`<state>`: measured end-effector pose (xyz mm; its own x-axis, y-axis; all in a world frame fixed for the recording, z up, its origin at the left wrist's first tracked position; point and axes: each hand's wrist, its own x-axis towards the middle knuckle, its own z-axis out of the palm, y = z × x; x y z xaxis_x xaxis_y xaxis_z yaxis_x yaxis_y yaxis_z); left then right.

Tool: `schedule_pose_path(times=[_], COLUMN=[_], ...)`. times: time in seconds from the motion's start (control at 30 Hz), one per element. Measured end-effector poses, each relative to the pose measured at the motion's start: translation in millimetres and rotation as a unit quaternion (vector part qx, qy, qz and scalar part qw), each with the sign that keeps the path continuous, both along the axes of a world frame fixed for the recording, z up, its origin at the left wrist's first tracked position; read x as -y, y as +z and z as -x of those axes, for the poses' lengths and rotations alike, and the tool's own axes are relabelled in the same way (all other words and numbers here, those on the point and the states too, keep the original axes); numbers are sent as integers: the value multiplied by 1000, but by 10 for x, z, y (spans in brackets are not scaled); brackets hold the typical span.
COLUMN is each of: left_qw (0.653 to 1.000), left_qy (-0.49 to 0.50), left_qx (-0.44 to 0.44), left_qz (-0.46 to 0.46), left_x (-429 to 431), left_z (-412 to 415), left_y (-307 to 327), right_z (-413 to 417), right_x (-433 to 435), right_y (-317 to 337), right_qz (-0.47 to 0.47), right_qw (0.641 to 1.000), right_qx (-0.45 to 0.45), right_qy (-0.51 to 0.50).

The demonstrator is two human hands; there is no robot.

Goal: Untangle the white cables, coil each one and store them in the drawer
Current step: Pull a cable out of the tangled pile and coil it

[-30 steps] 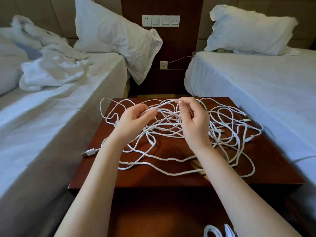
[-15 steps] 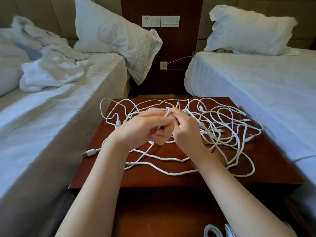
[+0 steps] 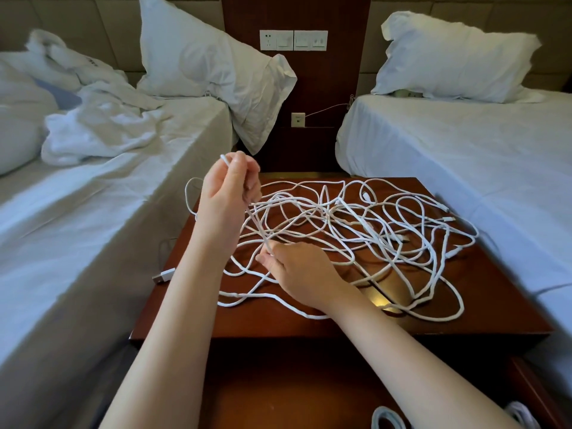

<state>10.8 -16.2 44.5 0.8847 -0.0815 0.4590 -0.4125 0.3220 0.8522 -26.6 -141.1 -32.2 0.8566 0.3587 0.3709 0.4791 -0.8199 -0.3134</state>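
Two beds in white sheets flank the scene: the left bed [image 3: 93,236] carries a crumpled white towel [image 3: 93,134] and a pillow [image 3: 201,66] that droops over its inner edge, and the right bed [image 3: 464,181] has a pillow [image 3: 448,57] lying flat at its head. Between them stands a dark red wooden table [image 3: 501,298]. The white cables [image 3: 387,230] lie on its top in one loose tangle that covers most of the surface, with loops reaching close to the right and front edges.

The left hand [image 3: 227,193] is raised above the table's far left corner and pinches one strand near its end between thumb and fingers; the tip pokes up past the fingers. That strand runs down, nearly straight, to the right hand [image 3: 297,270], which sits low over the tangle's near left part and pinches the same strand between its fingertips.

A USB plug [image 3: 164,275] on one cable hangs past the table's left edge. Below the table's front edge, a coil of white cable [image 3: 387,418] shows at the bottom of the view.
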Motion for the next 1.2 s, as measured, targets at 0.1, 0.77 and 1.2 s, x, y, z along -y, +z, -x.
schedule_pose_path(times=[0.1,0.77,1.2], left_qw=[991,840,877], left_qy=[110,351,209], left_qx=[30,167,46], left_qz=[-64,-378,-431], left_x=[-6,-90,-59], left_z=[-49,-215,-174], left_y=[-86,-423,-408], right_z=[-39,-164,-141], right_x=[22,298,415], right_y=[-11,-53,83], right_qz=[-41,-386,-351], right_qw=[999,915,908], right_qx=[7,108,221], right_qy=[-6,-53,-65])
